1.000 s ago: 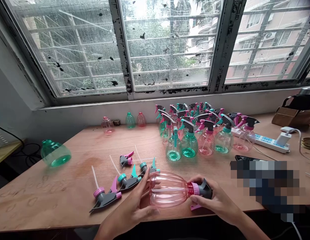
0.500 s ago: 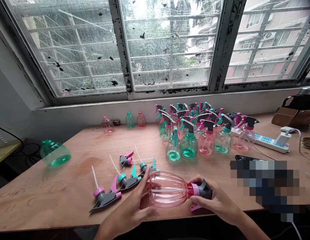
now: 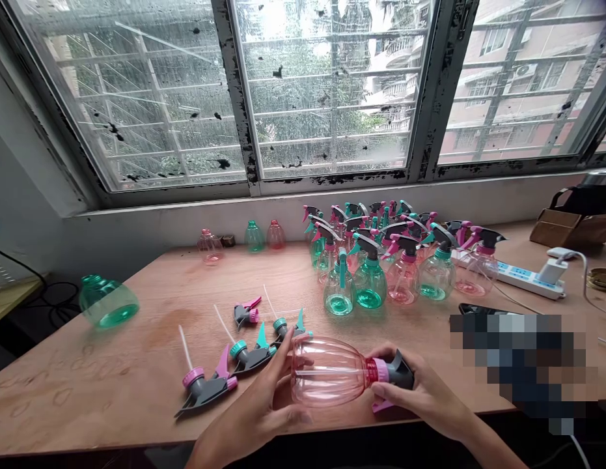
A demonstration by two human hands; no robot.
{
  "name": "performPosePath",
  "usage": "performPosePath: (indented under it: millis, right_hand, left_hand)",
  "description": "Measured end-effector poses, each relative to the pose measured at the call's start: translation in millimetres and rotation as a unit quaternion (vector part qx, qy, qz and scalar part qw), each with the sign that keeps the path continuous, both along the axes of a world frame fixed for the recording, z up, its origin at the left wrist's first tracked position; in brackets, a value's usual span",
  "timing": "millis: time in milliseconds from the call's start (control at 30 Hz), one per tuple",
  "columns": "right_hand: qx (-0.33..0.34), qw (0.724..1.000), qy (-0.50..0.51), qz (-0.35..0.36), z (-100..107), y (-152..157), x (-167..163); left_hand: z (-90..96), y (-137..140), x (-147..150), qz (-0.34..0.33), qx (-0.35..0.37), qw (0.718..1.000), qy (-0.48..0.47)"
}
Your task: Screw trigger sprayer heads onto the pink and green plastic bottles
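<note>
A clear pink spray bottle (image 3: 329,372) lies sideways in the air over the table's front edge, its neck to the right. My left hand (image 3: 271,397) is wrapped round its base end. My right hand (image 3: 417,387) grips the grey and pink spray head (image 3: 393,371) seated on the neck; a thin tube runs inside the bottle. Left of my left hand lie loose spray heads: a pink-collared one (image 3: 205,387), a teal-collared one (image 3: 251,355), another teal one (image 3: 282,327) partly behind my fingers, and a small pink one (image 3: 247,314).
Several pink and green spray bottles (image 3: 371,283) with heads stand crowded at back right. A green bottle without a head (image 3: 109,301) is at the left edge; pink and green ones (image 3: 254,236) line the wall. A power strip (image 3: 527,280), brown bag (image 3: 573,221) and blurred-out patch are right.
Almost nothing differs. Both hands keep their hold on the pink spray bottle, and the loose spray heads lie as before.
</note>
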State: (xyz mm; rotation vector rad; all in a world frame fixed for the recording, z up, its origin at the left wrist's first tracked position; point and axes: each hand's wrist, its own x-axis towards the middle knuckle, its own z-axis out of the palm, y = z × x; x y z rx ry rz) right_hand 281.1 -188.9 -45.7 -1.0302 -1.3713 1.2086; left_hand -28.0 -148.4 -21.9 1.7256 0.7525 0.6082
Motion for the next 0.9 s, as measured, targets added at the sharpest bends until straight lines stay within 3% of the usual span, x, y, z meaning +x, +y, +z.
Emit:
performPosePath:
  millis: [267, 533, 900]
  right_hand:
    - [-0.022, 0.999, 0.016, 0.024, -5, 2, 3]
    - [-0.032, 0.999, 0.023, 0.03, -6, 0, 2]
    - [0.017, 0.999, -0.044, 0.006, 9, 1, 1]
  left_hand:
    - [-0.9, 2, -2, 0.02, 0.106, 0.991, 0.074]
    - [-6.7, 4, -2, 0.01, 0.049, 0.999, -0.006]
    - [1.2, 1, -3, 0.031, 0.094, 0.99, 0.1]
